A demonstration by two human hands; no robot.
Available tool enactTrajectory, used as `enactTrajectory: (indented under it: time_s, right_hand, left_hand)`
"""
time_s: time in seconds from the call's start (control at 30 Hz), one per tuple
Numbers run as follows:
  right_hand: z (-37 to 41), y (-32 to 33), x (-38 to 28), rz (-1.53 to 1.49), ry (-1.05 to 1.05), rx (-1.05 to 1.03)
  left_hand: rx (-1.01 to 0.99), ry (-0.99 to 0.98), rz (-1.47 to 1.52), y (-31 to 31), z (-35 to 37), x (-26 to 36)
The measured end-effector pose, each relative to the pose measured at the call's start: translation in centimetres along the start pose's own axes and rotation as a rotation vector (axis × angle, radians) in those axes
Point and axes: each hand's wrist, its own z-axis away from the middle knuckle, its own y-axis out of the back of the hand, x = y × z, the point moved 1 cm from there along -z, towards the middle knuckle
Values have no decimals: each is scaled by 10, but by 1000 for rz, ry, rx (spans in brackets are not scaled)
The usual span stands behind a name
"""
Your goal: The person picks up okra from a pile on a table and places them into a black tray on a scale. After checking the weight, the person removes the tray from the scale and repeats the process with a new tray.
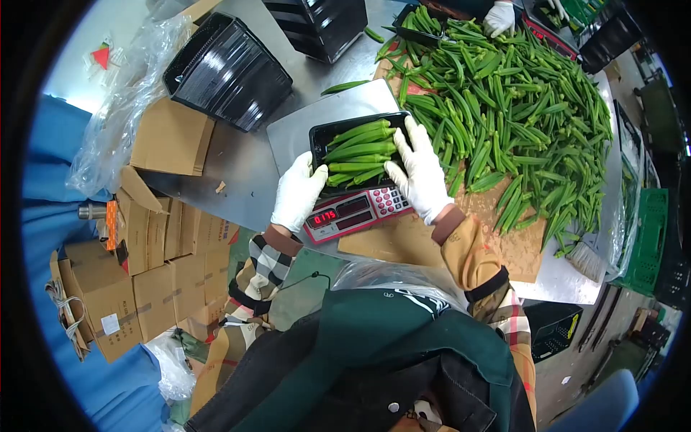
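A black tray holding several green okra pods rests on the metal plate of a scale. The scale's red-edged panel shows lit digits that look like 0.175. My left hand, in a white glove, is at the tray's left edge, its thumb and fingers around the corner. At the right side is my right hand, also gloved, with its fingers spread over the tray's edge and the end of the pods. A large heap of okra lies right of the scale.
Stacked black trays stand at the upper left, with another stack at the top. Cardboard boxes fill the left side. A co-worker's gloved hand touches the heap's far edge. A brush lies at the right, near a green crate.
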Motion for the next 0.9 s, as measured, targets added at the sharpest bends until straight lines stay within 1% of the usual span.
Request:
enactTrajectory:
  time_s: [0.03,0.13,0.17,0.2,0.27,0.3,0.33,0.37,0.4,0.43,0.47,0.53,0.6,0.63,0.67,0.73,0.77,0.8,0.87,0.9]
  right_hand:
    - [4,1,-3,28,-11,-25]
    - [21,12,-2,-104,-94,178]
    - [31,20,6,-130,-140,221]
    - [44,28,16,-117,-199,255]
    - [85,32,52,-74,-280,266]
    - [109,34,66,18,-324,273]
    - [139,32,85,25,-387,258]
    - [164,34,95,42,-401,227]
    - [184,38,94,-1,-497,217]
    - [216,30,106,-14,-646,200]
    - [258,13,129,-90,-694,240]
    - [284,1,120,-342,-872,360]
    - [287,-6,118,-242,-844,399]
    - [286,-9,115,-190,-832,424]
    - [275,-5,105,-149,-904,356]
    - [256,12,94,-63,-1046,230]
    - [260,9,99,-142,-1085,246]
    - [265,4,103,-179,-1054,292]
    - [271,-3,110,-253,-979,385]
    - [269,1,105,-174,-976,355]
  left_hand:
    - [-3,7,25,0,0,-2]
    - [-15,-8,208,8,-3,-13]
    - [-19,147,132,24,0,2]
    - [53,129,169,37,1,12]
    - [155,91,266,66,-9,0]
    - [205,108,236,79,-11,2]
    - [255,125,204,89,-13,7]
    - [274,136,220,94,-14,9]
    - [263,153,192,97,-14,18]
    - [239,156,190,96,-13,24]
    - [213,156,187,93,-14,27]
    - [100,188,165,82,-17,33]
    - [-19,279,221,64,-24,33]
    - [-64,300,176,55,-26,35]
    - [-113,317,131,47,-29,37]
    - [-133,314,34,35,-31,35]
    - [-145,289,-46,31,-33,36]
    - [-153,263,-125,28,-35,36]
    - [-179,40,-326,23,-40,13]
    - [-189,-32,-342,16,-38,16]
